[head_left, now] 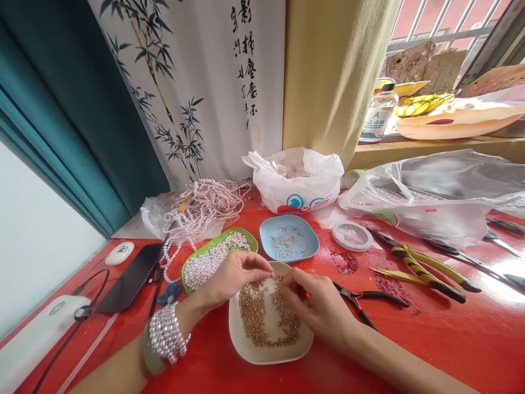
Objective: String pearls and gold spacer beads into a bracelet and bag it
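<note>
My left hand (241, 273) is over the far side of a white tray (270, 355), its thumb and fingers pinched together. What sits in that pinch is too small to name. Opposite it, my right hand (311, 298) has curled fingers with the tips pressed together, and their contents are hidden. Small gold beads (252, 314) lie scattered in the tray beneath both hands. A bracelet of pearl-like beads (168, 331) wraps my left wrist. Behind the left hand, a green tray (191, 282) holds white pearl beads (209, 262); a blue tray (266, 230) beyond contains small metal pieces.
Pink bead strands (205, 205) are heaped at the back left. A white plastic bag (303, 189) stands behind the trays. Yellow-black pliers (435, 273), black-handled pliers (381, 296), yellow tweezers (397, 273) and a round spool (351, 236) lie right. A phone (127, 282) is left.
</note>
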`<state>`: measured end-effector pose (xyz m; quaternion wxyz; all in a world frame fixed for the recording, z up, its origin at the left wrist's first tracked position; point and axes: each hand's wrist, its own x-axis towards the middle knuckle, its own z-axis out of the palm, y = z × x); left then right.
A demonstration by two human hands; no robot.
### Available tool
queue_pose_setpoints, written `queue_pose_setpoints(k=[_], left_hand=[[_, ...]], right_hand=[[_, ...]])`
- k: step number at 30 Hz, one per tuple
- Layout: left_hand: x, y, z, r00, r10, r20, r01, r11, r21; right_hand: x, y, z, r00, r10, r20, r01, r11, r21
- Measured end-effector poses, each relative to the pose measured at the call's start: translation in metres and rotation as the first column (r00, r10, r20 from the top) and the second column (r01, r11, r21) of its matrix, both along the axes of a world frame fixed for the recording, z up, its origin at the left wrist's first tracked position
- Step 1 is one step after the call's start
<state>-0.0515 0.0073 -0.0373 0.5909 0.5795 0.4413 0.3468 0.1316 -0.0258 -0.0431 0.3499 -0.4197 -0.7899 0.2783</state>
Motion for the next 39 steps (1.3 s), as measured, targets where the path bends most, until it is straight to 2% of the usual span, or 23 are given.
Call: queue_pose_setpoints(k=[9, 14, 19, 23, 27, 33, 39], left_hand=[[0.003, -0.002, 0.006, 1.0, 0.018, 0.008, -0.017, 0.999, -0.043], [0.003, -0.001, 0.005, 1.0, 0.029, 0.006, -0.029, 0.998, -0.047], [0.004, -0.001, 0.005, 0.992, 0.083, 0.099, -0.079, 0.996, -0.039], [0.002, -0.001, 0.014, 0.983, 0.089, 0.161, -0.088, 0.996, -0.014], [-0.009, 0.006, 0.024, 0.984, 0.17, 0.044, -0.174, 0.979, 0.104], [-0.037, 0.026, 0.024, 0.932, 0.31, -0.188, -0.259, 0.932, 0.252], [-0.051, 0.034, 0.024, 0.876, 0.364, -0.317, -0.244, 0.901, 0.359]], right_hand=[[0.003, 0.004, -0.003, 0.998, -0.056, 0.031, 0.056, 0.998, -0.004], [0.004, 0.002, -0.004, 0.999, -0.041, 0.018, 0.041, 0.999, 0.017], [0.003, -0.001, -0.004, 0.999, -0.031, 0.01, 0.03, 0.998, 0.062], [0.004, -0.003, -0.003, 0.999, -0.032, 0.014, 0.031, 0.997, 0.072], [0.005, -0.003, -0.004, 1.0, -0.027, 0.011, 0.026, 0.996, 0.089], [0.006, -0.003, -0.007, 0.998, -0.058, 0.031, 0.055, 0.993, 0.103], [0.005, -0.001, -0.009, 0.999, -0.049, 0.02, 0.046, 0.993, 0.11]])
